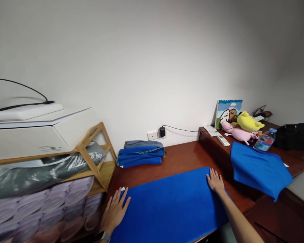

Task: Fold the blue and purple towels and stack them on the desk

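Observation:
A blue towel (167,202) lies spread flat on the reddish-brown wooden surface (182,153). At its left edge rests my left hand (115,211), palm down with the fingers spread, close to a small white tag (123,189). My right hand (215,181) lies flat on the towel's far right corner, fingers stretched out. Behind the towel, against the wall, sits a pile of folded blue towels (141,156) with a grey-blue folded cloth (143,144) at its back. Another blue cloth (259,170) drapes over the raised ledge to the right.
On the ledge are a remote control (223,140), pink plush toy (239,133), yellow plush toy (250,122), water bottle (265,140) and picture (228,113). A black charger (162,131) sits in the wall socket. Left stands a wooden rack (91,162) with slippers (53,199) and a white printer-like box (30,140).

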The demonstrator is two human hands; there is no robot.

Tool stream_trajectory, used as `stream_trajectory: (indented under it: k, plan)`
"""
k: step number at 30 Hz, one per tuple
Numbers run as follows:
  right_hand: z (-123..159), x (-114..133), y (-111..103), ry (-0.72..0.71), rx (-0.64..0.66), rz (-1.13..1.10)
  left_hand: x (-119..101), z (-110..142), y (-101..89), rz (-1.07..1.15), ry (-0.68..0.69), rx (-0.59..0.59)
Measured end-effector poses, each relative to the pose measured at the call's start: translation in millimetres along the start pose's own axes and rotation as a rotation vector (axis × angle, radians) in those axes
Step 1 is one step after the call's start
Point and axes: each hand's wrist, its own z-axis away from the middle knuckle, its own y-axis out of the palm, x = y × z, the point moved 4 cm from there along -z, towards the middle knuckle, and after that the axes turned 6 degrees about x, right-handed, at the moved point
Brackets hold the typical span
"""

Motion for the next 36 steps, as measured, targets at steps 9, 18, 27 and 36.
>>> stream_trajectory:
  k: [9, 18, 27, 36]
  plan:
    - [155.3, 294.2, 53.4, -0.907, -0.062, -0.229, -12.4, 3.5, -12.3, -0.032, 0.014, -0.032]
    - [107.4, 256.1, 61.8, -0.714, 0.019, -0.141, -6.9, 1.3, -8.3, 0.013, 0.018, -0.028]
    - [-31.2, 14.2, 11.2, -0.102, -0.023, 0.015, -4.3, -1.0, -7.9, 0.016, 0.024, -0.073]
    - [-42.4, 3.6, 25.5, -0.109, -0.033, 0.012, -12.9, 1.5, -15.8, 0.006, 0.004, -0.039]
